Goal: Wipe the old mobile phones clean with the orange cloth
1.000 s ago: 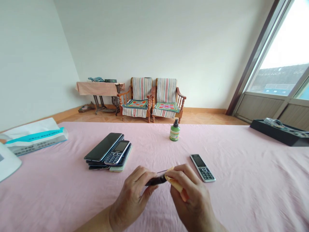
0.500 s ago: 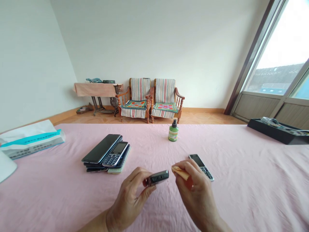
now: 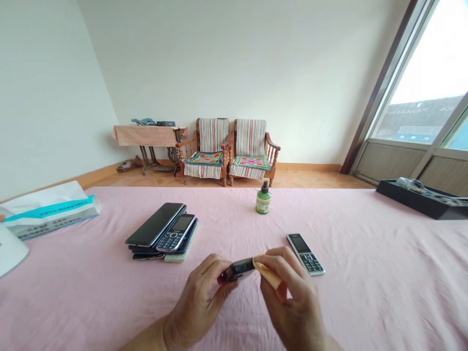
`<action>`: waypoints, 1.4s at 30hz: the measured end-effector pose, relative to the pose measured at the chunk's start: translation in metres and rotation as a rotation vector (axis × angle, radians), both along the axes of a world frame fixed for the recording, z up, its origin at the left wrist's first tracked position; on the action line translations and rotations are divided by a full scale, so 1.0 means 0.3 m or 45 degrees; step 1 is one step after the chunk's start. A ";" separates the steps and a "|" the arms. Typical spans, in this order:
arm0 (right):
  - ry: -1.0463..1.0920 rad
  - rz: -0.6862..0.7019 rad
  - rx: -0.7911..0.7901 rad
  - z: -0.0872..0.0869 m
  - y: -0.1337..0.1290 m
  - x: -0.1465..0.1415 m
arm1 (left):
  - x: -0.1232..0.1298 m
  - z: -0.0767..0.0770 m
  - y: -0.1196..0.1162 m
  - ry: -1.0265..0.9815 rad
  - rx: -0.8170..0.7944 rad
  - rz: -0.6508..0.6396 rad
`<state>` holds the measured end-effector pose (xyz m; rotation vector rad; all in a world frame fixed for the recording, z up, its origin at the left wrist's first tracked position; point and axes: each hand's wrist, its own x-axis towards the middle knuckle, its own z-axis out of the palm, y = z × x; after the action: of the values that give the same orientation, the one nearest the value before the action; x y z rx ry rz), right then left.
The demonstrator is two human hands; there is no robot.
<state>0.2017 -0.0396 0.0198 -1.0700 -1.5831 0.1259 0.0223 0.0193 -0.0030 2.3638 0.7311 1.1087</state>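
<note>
Between thumb and fingers, my left hand (image 3: 199, 304) grips a dark mobile phone (image 3: 239, 268) edge-on, so its screen is not visible. My right hand (image 3: 294, 292) pinches a folded yellow-orange cloth (image 3: 269, 277), which touches the right end of that phone. Just beyond my right hand, a silver-and-black keypad phone (image 3: 306, 254) lies face up on the pink cloth-covered table (image 3: 226, 234). To the left rests a stack of phones (image 3: 157, 224), with another keypad phone (image 3: 176, 233) on top of it.
A green spray bottle (image 3: 263, 199) stands near the far edge. At left lie a tissue pack (image 3: 54, 217) and part of a white object (image 3: 10, 251). A black tray (image 3: 420, 200) with cables is at right. Two wooden armchairs (image 3: 250, 146) stand by the wall.
My right hand has moved slightly left, bringing the cloth from a small gap into contact with the phone's end. My left hand keeps hold of the phone in nearly the same place.
</note>
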 end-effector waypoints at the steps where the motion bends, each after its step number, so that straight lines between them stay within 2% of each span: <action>1: -0.020 0.006 0.002 -0.001 -0.002 -0.002 | -0.001 -0.002 -0.002 0.009 -0.006 0.006; 9: -0.264 0.064 0.070 0.009 -0.023 -0.012 | 0.004 0.015 -0.005 0.030 0.024 -0.037; 14: -0.249 -0.005 0.023 0.017 -0.025 -0.011 | 0.011 0.017 -0.006 0.041 0.017 -0.043; 23: -0.301 0.106 -0.037 0.019 -0.023 0.009 | 0.008 0.016 -0.002 0.039 -0.009 -0.052; 29: -0.331 0.070 -0.034 0.028 -0.019 0.019 | 0.010 0.008 0.005 0.019 -0.006 -0.060; 35: -0.117 -0.143 -0.128 0.030 0.011 0.042 | 0.008 0.011 0.012 -0.018 -0.026 -0.016; 39: 0.023 0.013 -0.145 0.020 0.019 0.029 | 0.008 0.012 0.010 -0.010 -0.030 -0.042; 42: 0.051 0.028 -0.205 0.007 0.023 0.024 | 0.007 0.011 0.011 -0.019 -0.066 -0.021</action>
<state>0.2091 -0.0328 0.0218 -1.1676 -1.5688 0.2924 0.0245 0.0226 0.0003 2.3117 0.7256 1.0866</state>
